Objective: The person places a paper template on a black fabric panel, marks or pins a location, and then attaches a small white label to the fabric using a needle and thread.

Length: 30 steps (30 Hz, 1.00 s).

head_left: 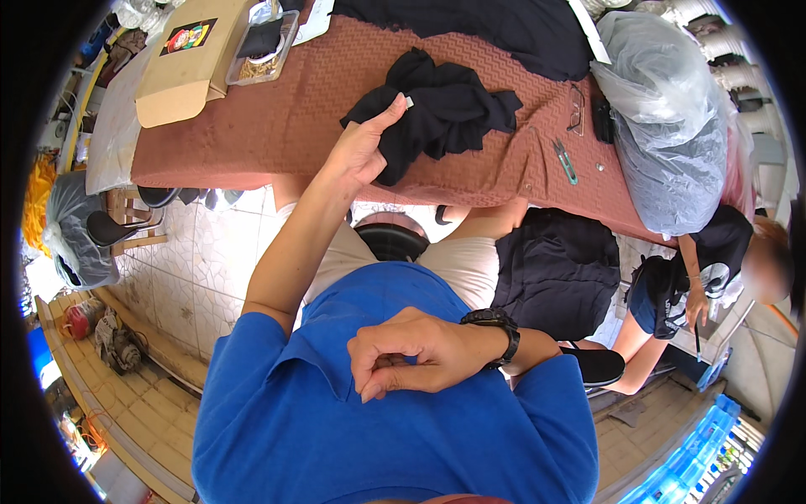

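Observation:
A crumpled black cloth garment (441, 105) lies on the brown-covered table (277, 126) in front of me. My left hand (363, 149) grips its near left edge, thumb on top. At the thumb tip shows a small white tag (409, 102). My right hand (411, 349) is drawn back before my chest, well away from the cloth. Its fingers are curled and the thumb and fingertips meet in a pinch. Whatever they hold, if anything, is too fine to see. A pair of green-handled thread snips (566, 162) rests on the table to the right of the garment.
Eyeglasses (577, 111) lie near the snips. More black fabric (495, 29) covers the table's far side. A cardboard box (189, 63) and a clear plastic container (264, 50) stand far left. A large plastic bag (667, 126) fills the right end. Another person (697, 269) sits at right.

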Tool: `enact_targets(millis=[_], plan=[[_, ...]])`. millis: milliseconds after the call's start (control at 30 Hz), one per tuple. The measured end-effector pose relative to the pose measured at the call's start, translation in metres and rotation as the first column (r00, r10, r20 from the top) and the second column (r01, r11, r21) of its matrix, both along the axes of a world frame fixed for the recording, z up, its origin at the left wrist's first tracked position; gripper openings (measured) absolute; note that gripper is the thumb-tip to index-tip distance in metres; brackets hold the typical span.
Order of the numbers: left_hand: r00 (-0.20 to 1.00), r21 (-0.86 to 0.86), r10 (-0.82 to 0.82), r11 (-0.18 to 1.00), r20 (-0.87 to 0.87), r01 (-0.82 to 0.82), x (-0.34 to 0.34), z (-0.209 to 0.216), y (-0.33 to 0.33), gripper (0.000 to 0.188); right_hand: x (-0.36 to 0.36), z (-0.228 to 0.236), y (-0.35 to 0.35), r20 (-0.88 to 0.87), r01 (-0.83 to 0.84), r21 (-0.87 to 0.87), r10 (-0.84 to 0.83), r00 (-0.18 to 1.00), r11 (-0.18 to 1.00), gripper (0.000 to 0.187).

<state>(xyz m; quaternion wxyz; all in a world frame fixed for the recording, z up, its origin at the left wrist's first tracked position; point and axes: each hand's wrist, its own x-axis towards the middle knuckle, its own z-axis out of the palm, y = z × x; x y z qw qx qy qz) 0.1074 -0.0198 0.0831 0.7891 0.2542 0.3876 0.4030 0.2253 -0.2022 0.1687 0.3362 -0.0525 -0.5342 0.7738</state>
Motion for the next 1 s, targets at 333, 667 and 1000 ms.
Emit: enact_targets(millis=[333,667,1000], plan=[[0.982,-0.069,0.038,0.997,0.186,-0.026,0.002,0.010,-0.006,0.041,0.012,-0.004,0.025,0.189,0.171,0.034,-0.175,0.966,0.985,0.004],[0.985,0.050,0.048,0.997,0.166,-0.057,0.007,0.032,-0.023,0.030,0.025,-0.068,0.104,0.169,0.916,0.218,-0.937,0.305,0.338,0.010],[0.988,0.055,0.064,0.996,0.138,-0.072,0.007,0.036,-0.030,0.029,0.019,-0.069,0.110,0.149,0.921,0.347,-0.980,0.130,0.175,0.013]])
